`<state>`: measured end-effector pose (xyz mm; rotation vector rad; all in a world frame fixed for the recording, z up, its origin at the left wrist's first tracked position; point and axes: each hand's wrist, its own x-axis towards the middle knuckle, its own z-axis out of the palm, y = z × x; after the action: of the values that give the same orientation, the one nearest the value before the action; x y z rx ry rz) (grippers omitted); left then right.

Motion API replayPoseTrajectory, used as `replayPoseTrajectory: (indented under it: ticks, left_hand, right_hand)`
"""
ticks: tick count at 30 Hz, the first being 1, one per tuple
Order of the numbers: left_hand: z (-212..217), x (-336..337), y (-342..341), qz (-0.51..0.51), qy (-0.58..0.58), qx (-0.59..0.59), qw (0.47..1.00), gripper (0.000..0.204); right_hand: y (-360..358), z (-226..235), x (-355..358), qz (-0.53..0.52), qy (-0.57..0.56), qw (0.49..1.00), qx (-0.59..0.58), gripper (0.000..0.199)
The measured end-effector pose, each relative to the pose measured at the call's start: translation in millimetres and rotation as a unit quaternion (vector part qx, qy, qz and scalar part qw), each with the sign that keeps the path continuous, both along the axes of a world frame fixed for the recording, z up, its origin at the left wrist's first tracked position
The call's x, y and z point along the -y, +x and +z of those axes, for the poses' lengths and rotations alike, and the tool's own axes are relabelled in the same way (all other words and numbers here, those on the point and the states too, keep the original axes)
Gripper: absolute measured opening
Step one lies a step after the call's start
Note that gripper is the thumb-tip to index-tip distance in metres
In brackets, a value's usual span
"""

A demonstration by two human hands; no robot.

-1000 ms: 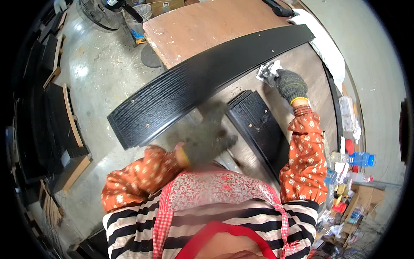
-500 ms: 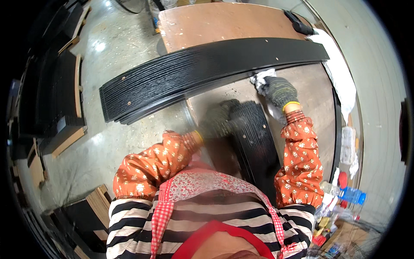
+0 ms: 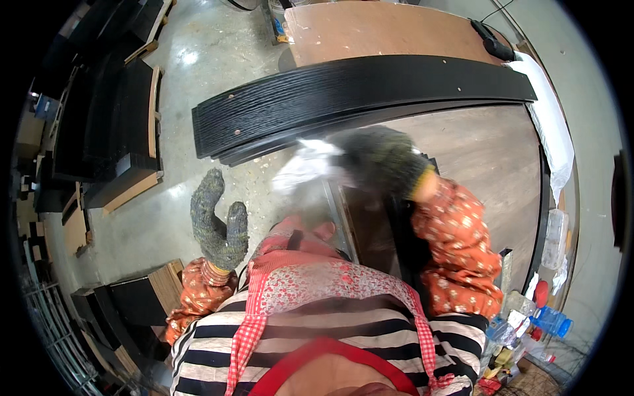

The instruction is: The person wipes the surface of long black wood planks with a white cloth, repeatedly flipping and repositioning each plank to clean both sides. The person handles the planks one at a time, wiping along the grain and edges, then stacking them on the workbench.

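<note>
My right hand [image 3: 380, 158], in a dark knitted glove, grips a white rag [image 3: 304, 168] just below the long black wood-grain board [image 3: 356, 92] that lies across the brown table [image 3: 475, 152]. The hand and rag are blurred by motion. My left hand [image 3: 216, 221], also gloved, hangs free over the floor at my left side with its fingers apart and nothing in it. A smaller black panel [image 3: 403, 224] lies under my right forearm, mostly hidden by the sleeve.
Stacks of black panels [image 3: 125, 125] stand on the concrete floor at the left, more near my left elbow [image 3: 139, 297]. White cloth [image 3: 551, 132] drapes the table's right edge. Bottles and small containers [image 3: 541, 317] crowd the lower right.
My right hand has swung left with the rag, from the board's right part toward its middle. My left hand has left the small black panel and dropped to my left side.
</note>
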<state>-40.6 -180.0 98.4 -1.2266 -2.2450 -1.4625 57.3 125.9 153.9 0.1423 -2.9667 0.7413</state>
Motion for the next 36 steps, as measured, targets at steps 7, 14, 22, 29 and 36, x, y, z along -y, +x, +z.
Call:
replayPoseTrajectory:
  ticks: [7,14,22,29,36]
  left_hand:
    - [6,-16,-16,-0.151,0.038,-0.036,0.987,0.043]
    - [-11,-2,-49,-0.273,0.028,-0.039,0.961,0.036]
    - [-5,-47,-16,-0.419,0.061,-0.026,0.906,0.034]
    - [-3,-85,43,-0.524,0.031,-0.087,0.847,0.025]
    - [42,-135,212,-0.690,0.017,-0.172,0.702,0.044]
  right_hand:
    - [3,-14,63,-0.238,0.119,0.963,0.045,0.019]
    - [-6,35,140,-0.216,-0.154,0.938,0.223,0.031]
    - [79,-23,170,-0.521,-0.081,0.849,0.021,0.035]
    - [350,-90,304,-0.830,-0.129,0.538,0.071,0.046]
    - [554,-57,490,-0.982,0.138,0.115,-0.063,0.038]
